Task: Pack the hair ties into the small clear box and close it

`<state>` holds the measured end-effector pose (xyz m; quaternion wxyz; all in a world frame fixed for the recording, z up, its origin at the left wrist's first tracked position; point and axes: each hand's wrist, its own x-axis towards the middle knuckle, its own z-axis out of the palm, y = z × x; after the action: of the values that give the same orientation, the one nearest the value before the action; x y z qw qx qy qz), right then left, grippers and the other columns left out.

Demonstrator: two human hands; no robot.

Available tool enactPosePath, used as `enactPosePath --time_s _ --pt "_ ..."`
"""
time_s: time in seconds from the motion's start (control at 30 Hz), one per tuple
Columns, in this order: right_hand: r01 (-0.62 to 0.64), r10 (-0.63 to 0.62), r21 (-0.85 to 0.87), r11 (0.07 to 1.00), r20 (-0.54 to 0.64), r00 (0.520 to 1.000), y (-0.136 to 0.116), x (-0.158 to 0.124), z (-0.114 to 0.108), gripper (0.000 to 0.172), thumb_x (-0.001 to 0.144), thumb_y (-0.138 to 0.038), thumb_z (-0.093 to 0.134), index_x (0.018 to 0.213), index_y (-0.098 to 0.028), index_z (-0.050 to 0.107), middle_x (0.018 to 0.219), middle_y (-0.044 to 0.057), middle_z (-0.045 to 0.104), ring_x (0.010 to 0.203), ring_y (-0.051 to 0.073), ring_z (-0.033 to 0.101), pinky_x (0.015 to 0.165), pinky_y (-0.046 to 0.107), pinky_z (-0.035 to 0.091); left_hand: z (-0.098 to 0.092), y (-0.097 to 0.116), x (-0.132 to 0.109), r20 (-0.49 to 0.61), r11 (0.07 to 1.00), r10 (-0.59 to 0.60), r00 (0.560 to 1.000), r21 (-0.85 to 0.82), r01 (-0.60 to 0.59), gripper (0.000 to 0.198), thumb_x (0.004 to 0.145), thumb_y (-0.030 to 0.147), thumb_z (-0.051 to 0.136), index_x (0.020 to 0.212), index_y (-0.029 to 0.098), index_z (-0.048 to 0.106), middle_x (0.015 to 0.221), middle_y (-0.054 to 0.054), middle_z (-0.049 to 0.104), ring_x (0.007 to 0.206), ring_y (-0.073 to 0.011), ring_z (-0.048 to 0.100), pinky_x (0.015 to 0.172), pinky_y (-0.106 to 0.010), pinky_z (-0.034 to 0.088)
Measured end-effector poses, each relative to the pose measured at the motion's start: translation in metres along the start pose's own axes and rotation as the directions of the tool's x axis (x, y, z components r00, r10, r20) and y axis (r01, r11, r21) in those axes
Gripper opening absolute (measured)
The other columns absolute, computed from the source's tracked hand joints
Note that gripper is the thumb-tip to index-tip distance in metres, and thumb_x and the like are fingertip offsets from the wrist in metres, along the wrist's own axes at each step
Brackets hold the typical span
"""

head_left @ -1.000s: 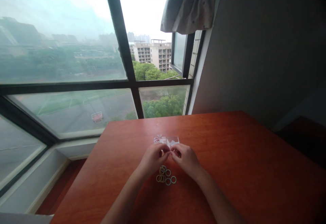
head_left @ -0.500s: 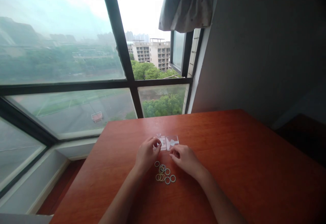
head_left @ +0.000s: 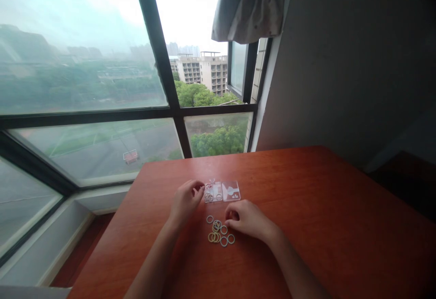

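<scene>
A small clear plastic box (head_left: 230, 191) lies open on the red-brown table (head_left: 306, 208), with a few small rings in its left half. My left hand (head_left: 185, 199) rests just left of the box, its fingers curled with the tips near the box's edge. Whether it holds anything is not visible. A loose pile of several small rings (head_left: 218, 234), yellowish and pale, lies nearer to me. My right hand (head_left: 245, 219) sits at the right of that pile, fingers curled down with the tips at the rings. What they pinch is hidden.
The table stands against a large window (head_left: 102, 85) with dark frames. A grey wall (head_left: 340, 63) is on the right and a curtain (head_left: 250, 4) hangs above. The table's left edge drops to the windowsill and floor.
My hands, joined above the rings a second ago, have parted. The left hand went to the box and then drew back to its left. The right hand dropped to the ring pile.
</scene>
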<state>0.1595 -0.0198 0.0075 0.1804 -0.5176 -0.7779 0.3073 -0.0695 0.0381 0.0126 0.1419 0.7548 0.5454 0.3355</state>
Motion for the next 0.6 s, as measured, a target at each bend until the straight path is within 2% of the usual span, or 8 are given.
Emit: enactPosePath --time_s 0.2,0.37,0.6 --pt "0.002 -0.001 -0.015 1.0 0.077 0.997 -0.0078 -0.0009 0.0007 0.015 0.073 -0.031 0.07 0.085 -0.023 0.073 0.074 -0.002 0.071 0.064 0.011 0.061 0.056 0.019 0.034 -0.0028 0.0011 0.0005 0.001 1.0 -0.013 1.0 0.011 0.013 0.017 0.084 0.03 0.054 0.081 0.019 0.066 0.076 -0.001 0.067 0.062 -0.0124 0.055 0.058 -0.022 0.04" --pt "0.047 -0.045 -0.079 0.996 0.026 0.999 -0.0087 -0.0015 0.0043 0.016 0.072 -0.019 0.062 0.081 -0.024 0.075 0.073 -0.001 0.072 0.065 0.013 0.062 0.057 0.021 0.035 -0.0042 0.0041 0.0007 0.011 1.0 -0.008 1.0 -0.023 0.009 0.018 0.084 0.03 0.053 0.081 0.018 0.066 0.076 -0.002 0.068 0.061 -0.0124 0.056 0.057 -0.023 0.041" --pt "0.061 -0.061 -0.084 0.995 0.002 0.998 -0.0068 -0.0015 0.0044 0.013 0.071 -0.016 0.061 0.075 -0.022 0.073 0.069 -0.001 0.07 0.061 0.012 0.059 0.055 0.021 0.032 -0.0048 0.0054 0.0013 0.01 0.997 -0.02 1.0 -0.078 0.021 0.019 0.082 0.031 0.055 0.081 0.018 0.068 0.074 -0.002 0.069 0.057 -0.0118 0.055 0.054 -0.022 0.041"
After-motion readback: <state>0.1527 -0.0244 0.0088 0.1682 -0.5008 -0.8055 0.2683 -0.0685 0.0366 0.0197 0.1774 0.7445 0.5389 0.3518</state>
